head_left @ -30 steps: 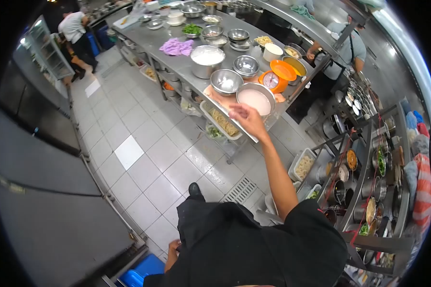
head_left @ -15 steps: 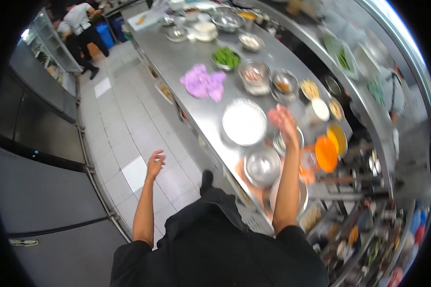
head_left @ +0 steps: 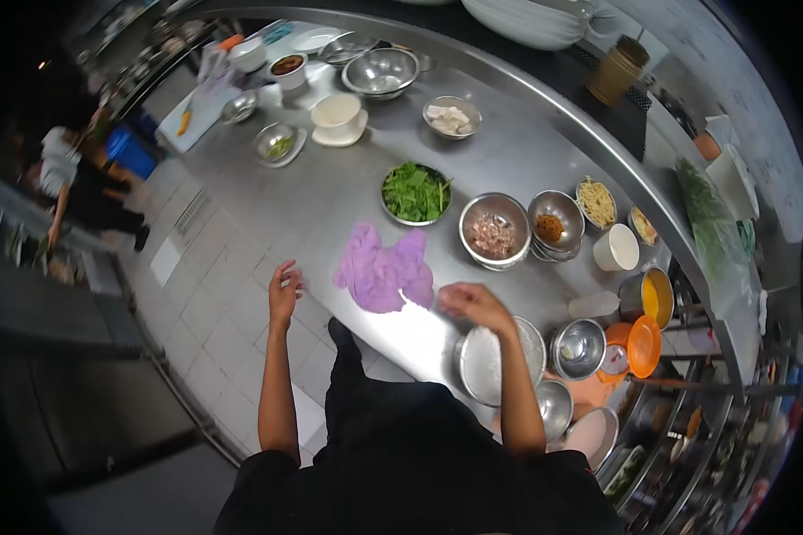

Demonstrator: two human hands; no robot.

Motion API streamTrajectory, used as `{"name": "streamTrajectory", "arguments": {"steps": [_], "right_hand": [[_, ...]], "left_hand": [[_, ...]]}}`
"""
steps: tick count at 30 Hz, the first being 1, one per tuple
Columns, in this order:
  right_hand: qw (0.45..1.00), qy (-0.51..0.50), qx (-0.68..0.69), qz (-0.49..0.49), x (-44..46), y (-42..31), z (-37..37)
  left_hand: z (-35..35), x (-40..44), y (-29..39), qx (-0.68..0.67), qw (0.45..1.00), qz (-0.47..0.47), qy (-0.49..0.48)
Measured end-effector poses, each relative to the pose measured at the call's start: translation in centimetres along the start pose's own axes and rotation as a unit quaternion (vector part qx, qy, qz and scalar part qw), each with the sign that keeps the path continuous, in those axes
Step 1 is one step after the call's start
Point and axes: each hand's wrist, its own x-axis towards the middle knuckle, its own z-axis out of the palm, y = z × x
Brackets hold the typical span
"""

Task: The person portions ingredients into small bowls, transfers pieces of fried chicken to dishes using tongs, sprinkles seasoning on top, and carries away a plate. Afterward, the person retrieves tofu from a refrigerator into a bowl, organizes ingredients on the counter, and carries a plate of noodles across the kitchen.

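Note:
My left hand (head_left: pixel 285 290) hangs over the floor beside the steel table's edge, fingers loosely apart with nothing in them. Over the table, my right hand (head_left: pixel 475 305) reaches forward, fingers loosely stretched and seemingly holding nothing. Just left of its fingertips lies a crumpled purple cloth (head_left: pixel 379 270); a small gap shows between them. Below my right wrist stands a large round metal pan (head_left: pixel 484 370), partly hidden by my forearm. Beyond the cloth are a bowl of green leaves (head_left: pixel 417 193) and a metal bowl of chopped pinkish meat (head_left: pixel 493 234).
Along the steel table (head_left: pixel 250 201) stand a white pot (head_left: pixel 337 118), a bowl of white pieces (head_left: pixel 452 117), a white cup (head_left: pixel 616 249) and an orange bowl (head_left: pixel 644 346). Two people (head_left: pixel 67 169) work at the far left, near a blue bin (head_left: pixel 131 152).
My view has swung to the right and moved along the table. My right hand has gone from above the metal bowls to beside the purple cloth. My left hand stays over the floor.

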Motion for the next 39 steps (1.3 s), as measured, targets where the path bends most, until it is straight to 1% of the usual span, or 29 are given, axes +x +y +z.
{"name": "streamTrajectory", "arguments": {"steps": [2, 3, 4, 5, 6, 7, 8, 9, 10, 12, 14, 15, 16, 17, 18, 19, 20, 21, 22, 23, 24, 25, 27, 29, 31, 33, 35, 37, 39], "right_hand": [[0.998, 0.012, -0.059, -0.021, 2.5, 0.9, 4.0], [0.992, 0.067, -0.089, -0.055, 3.8, 1.5, 6.1], [0.97, 0.12, -0.21, -0.021, 5.7, 1.5, 8.0], [0.943, 0.188, -0.258, -0.093, 8.1, 4.5, 9.5], [0.903, 0.253, -0.341, -0.066, 8.9, 3.1, 11.8], [0.89, 0.28, -0.36, 0.002, 10.1, 1.3, 13.6], [0.901, 0.293, -0.32, 0.018, 11.5, 0.8, 14.8], [0.873, 0.325, -0.359, 0.057, 13.4, 0.7, 16.1], [0.871, 0.356, -0.335, 0.036, 15.1, 1.5, 16.8], [0.865, 0.398, -0.305, 0.017, 17.1, 2.0, 17.3], [0.888, 0.341, -0.308, -0.033, 17.7, 1.7, 18.0], [0.907, 0.281, -0.313, -0.027, 17.6, 1.4, 17.4], [0.928, 0.256, -0.27, -0.03, 16.6, 0.5, 16.8], [0.932, 0.262, -0.238, -0.079, 16.3, 1.4, 15.8], [0.923, 0.296, -0.21, -0.127, 14.8, 0.7, 14.6], [0.931, 0.33, -0.128, -0.087, 12.2, -1.0, 12.9], [0.894, 0.432, -0.071, -0.099, 10.4, -1.3, 11.2], [0.847, 0.506, -0.016, -0.162, 8.7, -0.5, 8.6], [0.807, 0.574, -0.077, -0.111, 5.8, -0.8, 5.7], [0.754, 0.629, 0.029, -0.189, 4.0, -0.7, 3.0], [0.729, 0.672, 0.048, -0.125, 0.9, -2.9, 0.8], [0.696, 0.69, 0.058, -0.193, -1.2, -3.4, -2.2], [0.674, 0.734, -0.063, -0.057, -6.0, -4.2, -8.5], [0.651, 0.753, -0.094, -0.035, -8.9, -3.3, -14.9], [0.594, 0.781, -0.188, 0.045, -9.8, -0.7, -22.5], [0.588, 0.764, -0.255, 0.074, -10.3, 1.4, -29.3], [0.615, 0.733, -0.27, 0.112, -10.1, 3.0, -35.3], [0.617, 0.726, -0.247, 0.176, -10.4, 1.5, -36.6], [0.572, 0.743, -0.248, 0.241, -8.4, 3.3, -41.5]], "left_hand": [[-0.4, 5.5, 2.7, -0.02, 0.999, 0.04, -0.019], [-0.4, 9.4, 2.6, -0.04, 0.998, 0.048, -0.028], [-0.4, 13.4, 2.1, -0.06, 0.995, 0.057, -0.048], [0.0, 16.1, 3.1, -0.003, 0.995, 0.075, -0.066], [0.1, 21.5, -0.2, 0.045, 0.977, 0.19, -0.084], [1.1, 24.2, 0.1, 0.047, 0.977, 0.167, -0.124], [1.9, 26.9, -0.4, 0.042, 0.968, 0.13, -0.211], [3.1, 26.7, 1.7, 0.104, 0.949, 0.13, -0.269], [3.5, 24.8, 3.6, 0.168, 0.926, 0.126, -0.314], [5.2, 25.9, 1.5, 0.196, 0.876, 0.215, -0.383], [6.8, 25.2, 0.2, 0.162, 0.856, 0.217, -0.44], [7.0, 23.2, 1.1, 0.145, 0.85, 0.199, -0.466], [7.8, 20.9, 2.6, 0.125, 0.842, 0.181, -0.492], [8.3, 19.8, 3.2, 0.129, 0.828, 0.182, -0.514], [8.7, 19.0, 3.8, 0.132, 0.815, 0.185, -0.534], [9.3, 18.1, 5.1, 0.138, 0.81, 0.185, -0.54], [9.8, 17.1, 6.7, 0.119, 0.813, 0.143, -0.552], [10.6, 16.5, 8.5, 0.101, 0.814, 0.101, -0.563], [11.9, 15.9, 10.3, 0.108, 0.807, 0.104, -0.571], [13.3, 15.5, 12.0, 0.087, 0.81, 0.098, -0.571], [15.1, 15.2, 13.4, 0.066, 0.811, 0.095, -0.573], [17.4, 15.1, 14.6, 0.08, 0.801, 0.106, -0.584], [22.9, 14.5, 17.3, 0.088, 0.798, 0.154, -0.575], [28.9, 13.7, 19.1, 0.102, 0.782, 0.175, -0.589], [35.9, 13.0, 19.6, 0.137, 0.76, 0.162, -0.615], [42.6, 12.2, 19.6, 0.179, 0.723, 0.208, -0.634], [49.2, 11.7, 19.4, 0.243, 0.72, 0.18, -0.624], [55.1, 11.9, 18.7, 0.271, 0.725, 0.167, -0.611], [60.5, 13.6, 17.1, 0.291, 0.73, 0.152, -0.599]]}}
